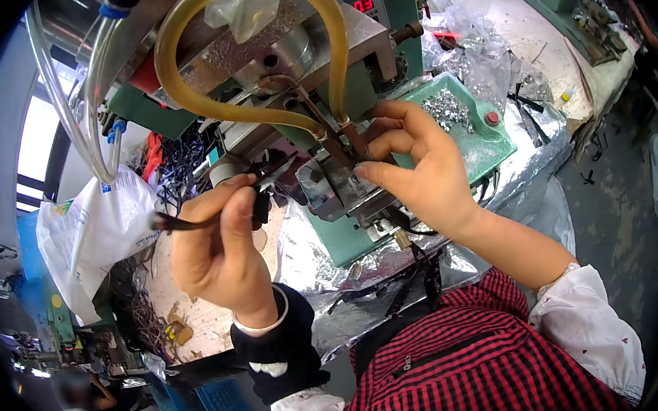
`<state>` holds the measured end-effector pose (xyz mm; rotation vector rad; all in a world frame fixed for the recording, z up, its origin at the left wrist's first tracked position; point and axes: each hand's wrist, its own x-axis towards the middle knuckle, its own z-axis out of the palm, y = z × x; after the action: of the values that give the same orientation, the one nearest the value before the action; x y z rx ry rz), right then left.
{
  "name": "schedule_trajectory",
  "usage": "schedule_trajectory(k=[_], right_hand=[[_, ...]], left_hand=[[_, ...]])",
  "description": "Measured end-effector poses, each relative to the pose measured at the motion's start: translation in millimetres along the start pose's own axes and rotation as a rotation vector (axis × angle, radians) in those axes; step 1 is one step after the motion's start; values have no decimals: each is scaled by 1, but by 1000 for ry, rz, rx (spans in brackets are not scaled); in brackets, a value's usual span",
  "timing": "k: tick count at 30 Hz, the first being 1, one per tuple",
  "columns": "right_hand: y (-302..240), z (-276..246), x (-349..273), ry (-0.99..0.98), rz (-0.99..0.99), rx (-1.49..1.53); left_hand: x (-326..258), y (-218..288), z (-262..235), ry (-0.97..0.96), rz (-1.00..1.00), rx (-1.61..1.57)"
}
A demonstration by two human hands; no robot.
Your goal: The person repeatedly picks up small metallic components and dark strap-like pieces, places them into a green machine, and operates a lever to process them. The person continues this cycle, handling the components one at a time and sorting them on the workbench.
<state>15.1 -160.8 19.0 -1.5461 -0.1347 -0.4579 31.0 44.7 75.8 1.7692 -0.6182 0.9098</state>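
My left hand [227,249] is closed in a pinch on a slim dark tool with a pointed metal tip [278,172], which looks like tweezers. Its dark rear end sticks out on the left of the hand, and small black pieces sit by the fingertips. My right hand [423,162] has thumb and fingers drawn together at the small metal fixture [323,186] of a green bench machine. Whatever the right fingertips hold is hidden. Two copper-coloured prongs [346,137], fed by a thick yellow hose [336,40], come down right beside these fingertips.
Right of the machine, a green tray [489,152] holds small shiny metal bits. Silver foil [310,254] covers the bench front. At left are a white plastic bag [97,234] and heaped dark strips [178,176]. Clear tubes [96,140] hang upper left. A person [99,394] is far left.
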Motion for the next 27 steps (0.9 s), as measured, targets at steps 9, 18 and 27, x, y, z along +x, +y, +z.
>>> schedule_trajectory(k=[9,18,27], right_hand=[[-5,-38,6,-308,42,98],[71,-133,8,384,80,-167],[75,-126,-8,45,-57,-899]], left_hand=[[-65,8,46,-346,460,206],[-78,-4,58,-347,533,197],[-74,-9,57,-377,508,222]])
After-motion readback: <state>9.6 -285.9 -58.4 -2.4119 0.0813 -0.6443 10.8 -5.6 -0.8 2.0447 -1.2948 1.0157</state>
